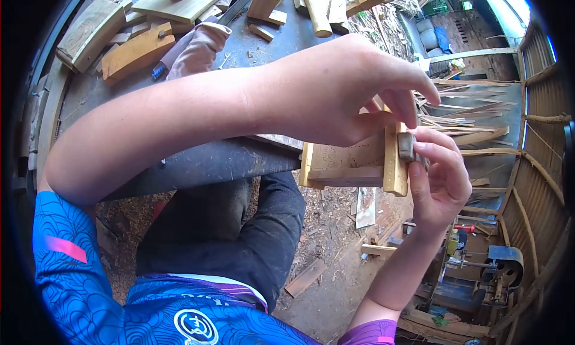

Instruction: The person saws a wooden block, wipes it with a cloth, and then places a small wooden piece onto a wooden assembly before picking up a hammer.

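A small wooden frame (392,165), with two upright yellowish side pieces and a crosspiece between them, sits at the table's edge. From the left my left hand (365,84) reaches over it, thumb and curled fingers on the top of the nearer side piece and the index finger stretched past it. My right hand (440,177) pinches a small grey block (406,147) between thumb and fingers. That block lies flat against the outer face of the same side piece. The left palm is hidden, and part of the frame lies behind my left hand.
On the dark table (239,162) lie wood offcuts (138,51), a crumpled cloth (200,48) and a round wooden bar (315,12). Wood strips (473,114) are piled at the right. A machine with a wheel (506,264) stands lower right, and shavings cover the floor.
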The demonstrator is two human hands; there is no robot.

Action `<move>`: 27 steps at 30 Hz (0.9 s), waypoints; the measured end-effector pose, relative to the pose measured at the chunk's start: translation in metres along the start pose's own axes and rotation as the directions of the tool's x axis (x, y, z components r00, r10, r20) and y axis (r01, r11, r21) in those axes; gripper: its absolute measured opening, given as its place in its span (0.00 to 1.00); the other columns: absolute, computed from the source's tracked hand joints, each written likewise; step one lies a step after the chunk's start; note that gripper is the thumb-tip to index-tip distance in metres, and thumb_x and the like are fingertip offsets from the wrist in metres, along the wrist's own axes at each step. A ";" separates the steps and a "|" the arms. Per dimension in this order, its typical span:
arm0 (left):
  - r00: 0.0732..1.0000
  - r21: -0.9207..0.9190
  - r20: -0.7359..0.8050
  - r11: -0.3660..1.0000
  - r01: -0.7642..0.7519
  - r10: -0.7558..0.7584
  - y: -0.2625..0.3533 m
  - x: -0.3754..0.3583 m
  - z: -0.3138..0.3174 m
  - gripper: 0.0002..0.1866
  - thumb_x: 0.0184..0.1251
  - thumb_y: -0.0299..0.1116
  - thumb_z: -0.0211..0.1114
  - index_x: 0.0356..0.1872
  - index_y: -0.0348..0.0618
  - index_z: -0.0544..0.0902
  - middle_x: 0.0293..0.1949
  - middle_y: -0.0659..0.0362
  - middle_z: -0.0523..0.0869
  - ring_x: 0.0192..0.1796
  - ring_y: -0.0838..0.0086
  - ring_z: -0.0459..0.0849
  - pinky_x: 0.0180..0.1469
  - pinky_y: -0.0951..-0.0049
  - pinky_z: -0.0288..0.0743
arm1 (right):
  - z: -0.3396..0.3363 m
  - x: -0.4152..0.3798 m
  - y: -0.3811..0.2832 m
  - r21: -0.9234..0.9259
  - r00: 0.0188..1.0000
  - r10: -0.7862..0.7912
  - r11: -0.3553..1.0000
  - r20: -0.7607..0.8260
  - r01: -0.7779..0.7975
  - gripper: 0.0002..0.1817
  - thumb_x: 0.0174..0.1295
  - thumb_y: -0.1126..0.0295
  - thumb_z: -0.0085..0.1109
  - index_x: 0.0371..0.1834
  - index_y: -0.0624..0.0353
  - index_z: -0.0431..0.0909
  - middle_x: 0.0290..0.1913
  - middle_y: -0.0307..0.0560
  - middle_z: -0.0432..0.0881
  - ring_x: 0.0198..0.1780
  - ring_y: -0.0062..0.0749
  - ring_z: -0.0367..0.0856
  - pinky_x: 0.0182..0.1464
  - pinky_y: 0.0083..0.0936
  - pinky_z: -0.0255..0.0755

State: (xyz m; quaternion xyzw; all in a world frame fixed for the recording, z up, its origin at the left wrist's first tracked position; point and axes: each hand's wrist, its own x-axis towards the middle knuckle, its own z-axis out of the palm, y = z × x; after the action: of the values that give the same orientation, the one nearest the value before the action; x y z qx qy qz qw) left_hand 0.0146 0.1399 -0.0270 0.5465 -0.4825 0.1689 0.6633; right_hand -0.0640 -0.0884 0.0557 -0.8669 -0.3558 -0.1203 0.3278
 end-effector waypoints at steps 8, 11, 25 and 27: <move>1.000 0.001 0.010 1.000 -0.010 0.010 -0.001 0.002 -0.002 0.22 0.57 0.16 0.66 0.56 0.38 0.85 0.42 0.53 0.94 0.45 0.63 0.94 0.51 0.65 0.90 | -0.002 0.000 0.004 0.028 1.000 0.001 1.000 0.003 -0.001 0.13 0.59 0.83 0.68 0.48 0.69 0.85 0.52 0.59 0.88 0.58 0.44 0.86 0.63 0.37 0.78; 1.000 0.008 0.010 1.000 -0.012 0.012 -0.001 0.002 -0.002 0.21 0.56 0.17 0.66 0.54 0.38 0.87 0.40 0.54 0.94 0.45 0.63 0.94 0.52 0.66 0.89 | -0.009 0.002 -0.001 0.005 0.998 0.018 1.000 0.053 -0.018 0.14 0.59 0.83 0.68 0.49 0.69 0.86 0.53 0.60 0.88 0.60 0.46 0.86 0.65 0.40 0.77; 0.995 0.074 0.098 0.997 -0.004 -0.003 0.003 -0.014 -0.039 0.14 0.64 0.39 0.78 0.48 0.48 0.92 0.44 0.49 0.94 0.46 0.58 0.93 0.49 0.58 0.88 | -0.021 0.004 -0.025 -0.159 0.973 0.119 0.983 0.196 -0.088 0.16 0.63 0.86 0.64 0.55 0.69 0.83 0.58 0.64 0.86 0.64 0.50 0.83 0.70 0.43 0.72; 0.997 0.098 0.072 0.995 0.026 -0.033 -0.003 -0.022 -0.037 0.14 0.63 0.39 0.78 0.47 0.47 0.92 0.43 0.49 0.94 0.46 0.58 0.93 0.50 0.58 0.87 | -0.023 0.000 -0.025 -0.201 0.974 0.116 0.977 0.192 -0.077 0.15 0.66 0.84 0.65 0.55 0.68 0.83 0.59 0.64 0.86 0.64 0.52 0.84 0.70 0.45 0.73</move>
State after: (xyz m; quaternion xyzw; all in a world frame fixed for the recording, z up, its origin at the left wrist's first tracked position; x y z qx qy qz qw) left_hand 0.0230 0.1779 -0.0444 0.5912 -0.4896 0.1620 0.6201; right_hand -0.0807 -0.0906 0.0848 -0.9185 -0.3314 -0.0490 0.2099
